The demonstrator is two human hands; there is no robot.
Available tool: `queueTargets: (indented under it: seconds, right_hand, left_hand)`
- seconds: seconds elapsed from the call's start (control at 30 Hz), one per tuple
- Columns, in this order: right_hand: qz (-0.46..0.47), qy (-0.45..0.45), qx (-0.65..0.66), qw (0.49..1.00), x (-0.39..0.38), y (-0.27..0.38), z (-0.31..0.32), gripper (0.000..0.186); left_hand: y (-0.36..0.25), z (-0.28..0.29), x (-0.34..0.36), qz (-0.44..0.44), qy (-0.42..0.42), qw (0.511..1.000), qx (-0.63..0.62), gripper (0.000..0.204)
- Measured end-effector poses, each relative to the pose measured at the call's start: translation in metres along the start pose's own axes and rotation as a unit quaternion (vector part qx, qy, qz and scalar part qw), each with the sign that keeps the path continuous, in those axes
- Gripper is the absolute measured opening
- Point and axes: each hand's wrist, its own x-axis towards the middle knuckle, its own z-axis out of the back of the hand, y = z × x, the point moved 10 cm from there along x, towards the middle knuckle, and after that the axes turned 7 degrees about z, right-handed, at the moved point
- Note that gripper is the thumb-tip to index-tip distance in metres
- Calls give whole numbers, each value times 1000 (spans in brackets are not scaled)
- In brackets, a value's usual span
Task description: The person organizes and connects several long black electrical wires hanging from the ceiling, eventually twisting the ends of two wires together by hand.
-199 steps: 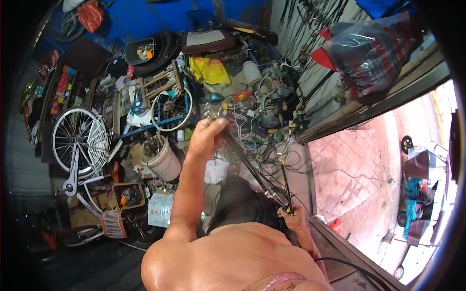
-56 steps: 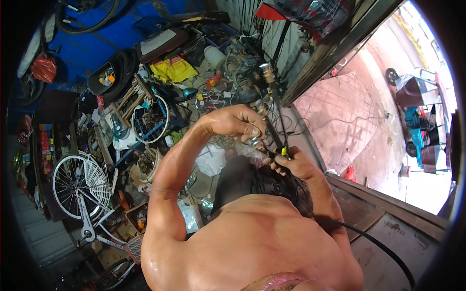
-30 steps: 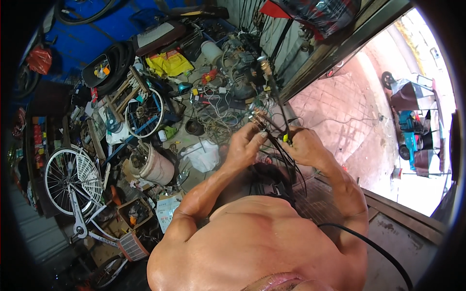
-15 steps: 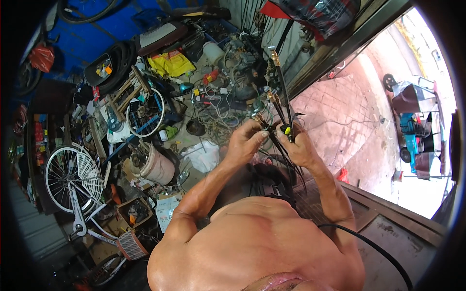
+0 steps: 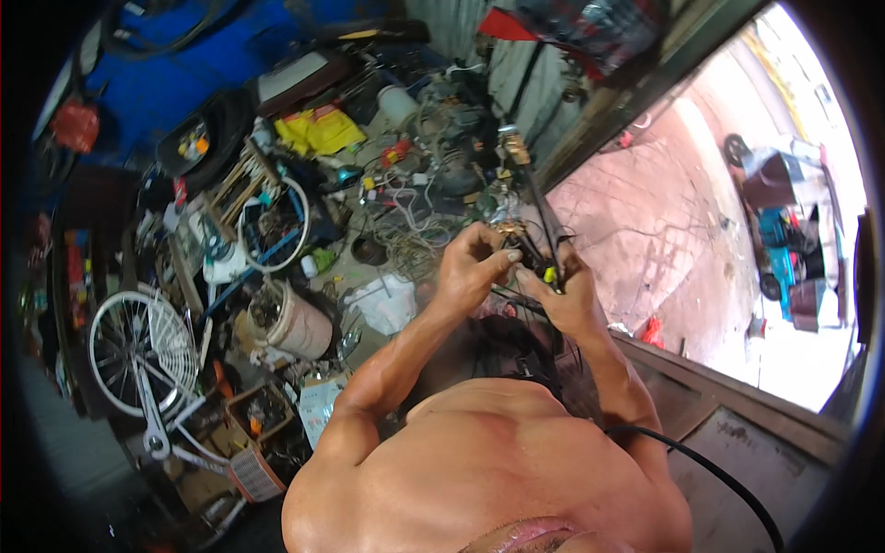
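Observation:
In front of my belly, my left hand [image 5: 472,267] pinches a bunch of thin black hoses, thumb and fingers closed near their brass-coloured end fittings [image 5: 509,227]. My right hand [image 5: 573,300] is closed around a longer black hose [image 5: 542,205] of the bunch. That hose points up and away, with a larger brass-coloured fitting [image 5: 512,146] at its far end. A small bright yellow piece [image 5: 549,275] shows at my right fingers. The hoses' lower ends hang beneath my hands, partly hidden. Motion blurs the fittings.
Clutter covers the floor ahead and left: a dirty white bucket [image 5: 302,324], a white plastic bag [image 5: 387,304], a yellow bag [image 5: 321,131] and tangled wires. A white bicycle wheel [image 5: 143,355] stands at left. On the right, a doorway frame [image 5: 645,106] borders paved ground, with a parked vehicle [image 5: 779,249] outside.
The hoses have swung, and their brass-coloured ends sit lower and closer together around my left fingers. The longer hose in my right hand tilts more to the left. The view has shifted slightly.

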Motion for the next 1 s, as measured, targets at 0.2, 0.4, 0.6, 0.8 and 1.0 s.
queueTargets:
  seconds: [0.2,0.4,0.6,0.8,1.0]
  right_hand:
    - [6,-7,-145,989,5,-30,20,30]
    - [-1,-25,-172,985,-13,-23,42,29]
    - [-35,-47,-180,982,-28,-40,67,29]
    - [-27,-107,-184,977,-47,-37,102,28]
    - [-6,-143,-103,984,-59,-52,148,27]
  left_hand:
    - [36,0,10,108,-28,993,-27,20]
    - [53,-34,11,155,74,974,-147,16]
    - [79,-42,22,90,55,994,0,19]
    - [85,-87,19,16,93,991,98,16]
    - [96,-116,20,-11,27,991,132,30]
